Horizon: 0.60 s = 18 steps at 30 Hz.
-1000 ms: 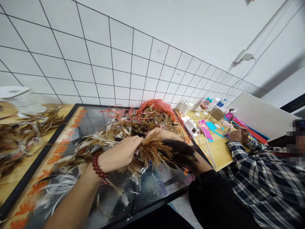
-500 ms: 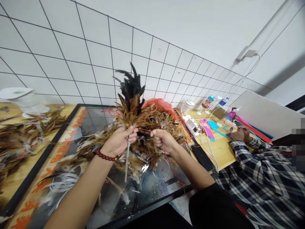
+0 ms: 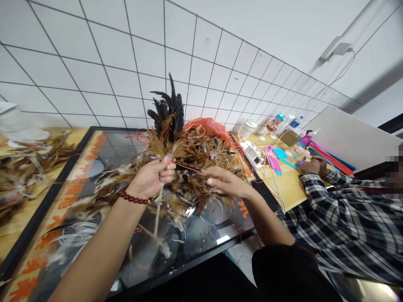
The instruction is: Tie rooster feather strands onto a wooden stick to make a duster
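My left hand (image 3: 152, 178) is closed round the base of an upright bunch of brown and black feathers (image 3: 168, 121) bound to a thin pale stick (image 3: 158, 212) that hangs below the fist. A red string (image 3: 188, 167) runs from the bunch across to my right hand (image 3: 224, 181), which pinches it with fingers stretched leftward. Both hands hover over a heap of loose brown feathers (image 3: 201, 157) on a glass-topped, black-framed panel (image 3: 201, 241).
An orange plastic bag (image 3: 206, 126) lies behind the heap. More feathers (image 3: 25, 167) lie left on the wooden table by a white tape roll (image 3: 14, 126). A person in a plaid shirt (image 3: 349, 226) works at the right among coloured paper pieces (image 3: 277, 161) and cables.
The feather bunch went from lying sideways across both hands to standing upright in my left hand. My right hand let go of the feathers and now pulls the red string sideways.
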### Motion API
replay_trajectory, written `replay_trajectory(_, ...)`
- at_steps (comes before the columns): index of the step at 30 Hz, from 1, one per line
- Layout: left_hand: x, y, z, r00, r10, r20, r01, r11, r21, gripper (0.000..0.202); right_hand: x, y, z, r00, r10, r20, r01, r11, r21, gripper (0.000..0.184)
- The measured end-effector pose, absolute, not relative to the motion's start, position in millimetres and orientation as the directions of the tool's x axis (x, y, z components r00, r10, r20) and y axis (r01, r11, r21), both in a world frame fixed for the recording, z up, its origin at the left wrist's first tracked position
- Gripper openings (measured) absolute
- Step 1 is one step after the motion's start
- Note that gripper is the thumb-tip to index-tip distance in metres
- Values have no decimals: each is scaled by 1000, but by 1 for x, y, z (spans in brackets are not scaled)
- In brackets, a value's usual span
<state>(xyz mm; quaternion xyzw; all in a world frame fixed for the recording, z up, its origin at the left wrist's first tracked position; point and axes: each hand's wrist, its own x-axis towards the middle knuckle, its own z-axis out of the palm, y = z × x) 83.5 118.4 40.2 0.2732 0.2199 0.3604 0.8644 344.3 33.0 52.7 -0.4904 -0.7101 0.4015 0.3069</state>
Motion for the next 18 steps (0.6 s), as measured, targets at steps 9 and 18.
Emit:
replay_trajectory(9, 74, 115, 55, 767, 617, -180, -448, 714, 538, 6, 374, 26, 16, -242, 969, -47, 940, 222, -261, 21)
replay_trajectory(18, 79, 114, 51, 745, 640, -189, -498, 722, 481, 15, 373, 30, 30, -319, 948, -17, 942, 315, -118, 25)
